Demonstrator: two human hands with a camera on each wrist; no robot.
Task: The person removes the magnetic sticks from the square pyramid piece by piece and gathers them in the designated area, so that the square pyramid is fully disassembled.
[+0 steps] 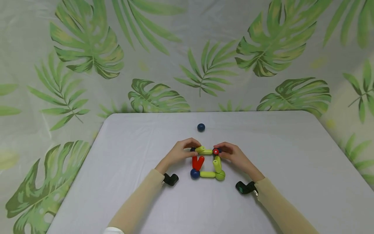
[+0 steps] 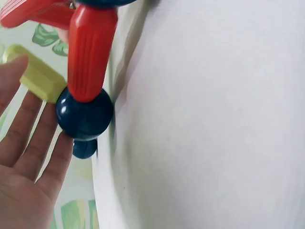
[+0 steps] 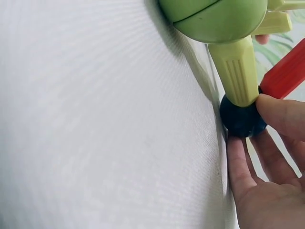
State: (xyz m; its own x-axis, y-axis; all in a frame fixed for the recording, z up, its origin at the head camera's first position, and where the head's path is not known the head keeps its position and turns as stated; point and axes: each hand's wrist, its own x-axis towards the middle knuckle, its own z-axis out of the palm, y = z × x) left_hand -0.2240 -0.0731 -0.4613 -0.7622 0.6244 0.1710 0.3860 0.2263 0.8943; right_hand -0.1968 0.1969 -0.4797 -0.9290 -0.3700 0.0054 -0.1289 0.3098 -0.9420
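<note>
Rods and balls form a four-sided frame on the table. My left hand point(image 1: 182, 151) point(image 2: 28, 167) is at its far left corner, thumb on a raised yellow-green rod point(image 2: 43, 78), fingers behind it and against the blue ball point(image 2: 85, 114). My right hand point(image 1: 236, 157) point(image 3: 274, 191) pinches the far right blue ball point(image 3: 242, 117), from which a red rod point(image 3: 285, 70) rises. The near corners are a blue ball point(image 1: 195, 174) and a green ball point(image 1: 220, 175) point(image 3: 219, 19), joined by a yellow-green rod point(image 1: 207, 174). Red rods point(image 1: 194, 163) point(image 2: 90, 57) meet at the near blue ball.
A loose dark blue ball point(image 1: 201, 127) lies beyond the frame on the white-covered table point(image 1: 140, 136). A leaf-patterned cloth point(image 1: 210, 29) hangs behind the table's far edge. Small black devices point(image 1: 170, 179) are worn at both wrists.
</note>
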